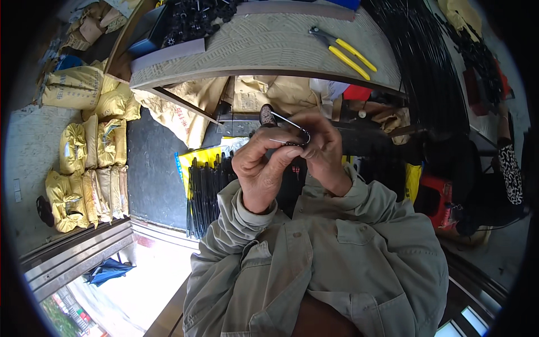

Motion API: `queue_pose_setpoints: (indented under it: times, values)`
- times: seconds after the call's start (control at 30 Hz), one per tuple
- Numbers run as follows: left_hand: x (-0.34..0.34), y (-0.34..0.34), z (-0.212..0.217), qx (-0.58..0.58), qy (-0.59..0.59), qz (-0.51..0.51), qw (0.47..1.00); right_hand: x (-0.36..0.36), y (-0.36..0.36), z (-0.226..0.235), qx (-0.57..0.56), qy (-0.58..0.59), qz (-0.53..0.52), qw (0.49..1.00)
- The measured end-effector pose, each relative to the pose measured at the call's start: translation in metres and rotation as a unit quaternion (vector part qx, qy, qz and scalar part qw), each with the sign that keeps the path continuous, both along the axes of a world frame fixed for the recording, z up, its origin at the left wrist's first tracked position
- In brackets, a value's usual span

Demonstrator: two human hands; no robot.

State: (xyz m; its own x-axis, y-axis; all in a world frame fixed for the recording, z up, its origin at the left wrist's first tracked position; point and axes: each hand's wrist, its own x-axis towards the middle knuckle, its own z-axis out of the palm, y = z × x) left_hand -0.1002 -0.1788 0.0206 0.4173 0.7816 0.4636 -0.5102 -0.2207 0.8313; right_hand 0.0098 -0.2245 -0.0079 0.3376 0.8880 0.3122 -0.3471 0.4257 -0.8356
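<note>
My left hand (263, 160) and my right hand (325, 149) meet in front of my chest, both closed on a thin, shiny bent rod (289, 122). The rod slants down from above my left fingers to a curved end between the two hands. My left thumb and fingers pinch near that end, where a short dark part (293, 144) shows. My right fingers close around the same spot, and their tips are partly hidden. Just above my left hand rises a rounded brown patterned piece (266, 114); I cannot tell what it is.
Yellow-handled pliers (349, 56) lie on the worktable (269, 48) ahead, near a pile of small black parts (196, 19). Long black rods (424, 62) spread over its right side. Bundled black rods (206, 194) stand left of my hands. Stacked yellow sacks (92, 146) line the left; another person's patterned sleeve (510, 174) shows far right.
</note>
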Motion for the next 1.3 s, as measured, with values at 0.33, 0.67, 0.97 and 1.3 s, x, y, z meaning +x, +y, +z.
queue_pose_setpoints:
  times: [0.33,0.67,0.97,1.3]
  values:
    - [-0.014,0.003,0.012,-0.123,0.096,-0.075,0.985,0.004,0.016,0.001,0.096,-0.025,-0.016,0.995]
    - [0.025,-0.003,0.017,-0.196,-0.072,-0.105,0.972,0.034,0.002,0.040,0.036,-0.030,-0.015,0.999]
    - [-0.016,0.045,0.001,-0.123,0.020,-0.169,0.978,0.085,0.099,0.071,-0.089,-0.276,0.291,0.912]
    - [-0.024,0.049,0.004,-0.255,0.006,-0.113,0.960,0.107,0.323,0.026,-0.145,-0.721,-0.326,0.594]
